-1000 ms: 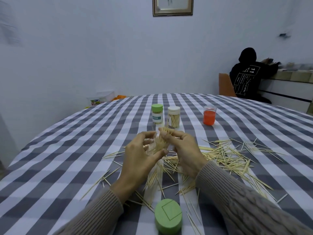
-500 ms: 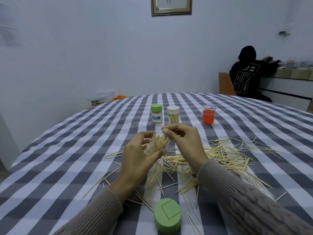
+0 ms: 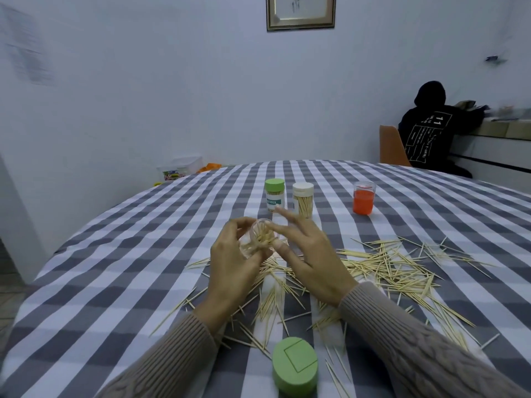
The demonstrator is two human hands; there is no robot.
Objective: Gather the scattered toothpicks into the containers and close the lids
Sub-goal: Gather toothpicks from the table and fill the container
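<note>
Left hand (image 3: 230,264) grips a clear toothpick jar (image 3: 257,238), apparently tilted toward one o'clock; right hand (image 3: 309,254), fingers spread, should tamp the toothpicks level before capping.

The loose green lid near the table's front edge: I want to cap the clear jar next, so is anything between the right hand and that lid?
Nothing solid blocks it. The round green plastic lid lies bare on the checked tablecloth, below the right hand; only scattered wooden toothpicks lie flat between them.
</note>
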